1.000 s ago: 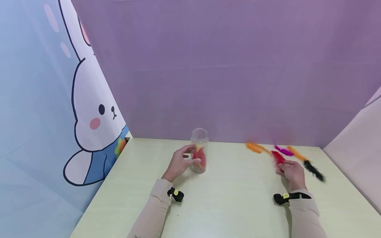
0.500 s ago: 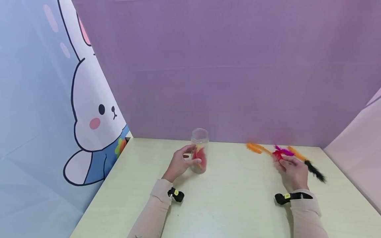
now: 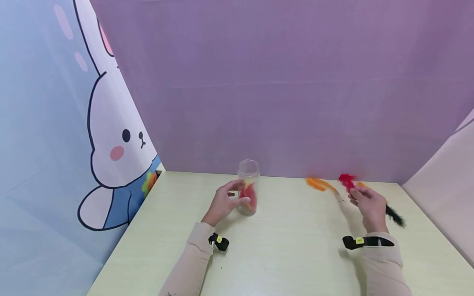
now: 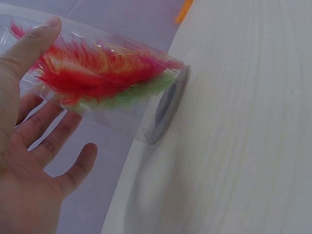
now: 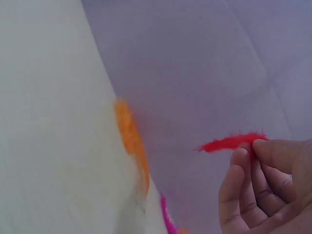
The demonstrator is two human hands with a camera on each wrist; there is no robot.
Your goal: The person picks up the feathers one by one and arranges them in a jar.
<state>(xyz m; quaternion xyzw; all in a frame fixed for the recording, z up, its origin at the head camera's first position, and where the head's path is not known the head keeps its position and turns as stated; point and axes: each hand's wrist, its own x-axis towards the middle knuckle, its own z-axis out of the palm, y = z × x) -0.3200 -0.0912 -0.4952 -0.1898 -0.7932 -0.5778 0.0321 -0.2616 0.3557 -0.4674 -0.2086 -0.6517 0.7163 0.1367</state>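
My left hand grips a clear jar that stands upright on the table, thumb on one side and fingers on the other. Red, yellowish and green feathers fill part of the jar's inside, as the left wrist view shows. Over on the right, my right hand pinches a red feather between thumb and fingertips, held up off the table. Just left of that hand lies an orange feather. A black feather sticks out from behind the hand's right side.
A purple feather lies by the table's back edge, hidden behind the right hand in the head view. Another orange feather is partly covered there. A purple cloth hangs behind the pale table; a rabbit-print cloth hangs at left.
My right hand has lifted the red feather from the group on the table, moving slightly up and to the right. The left hand and the jar have stayed in place.
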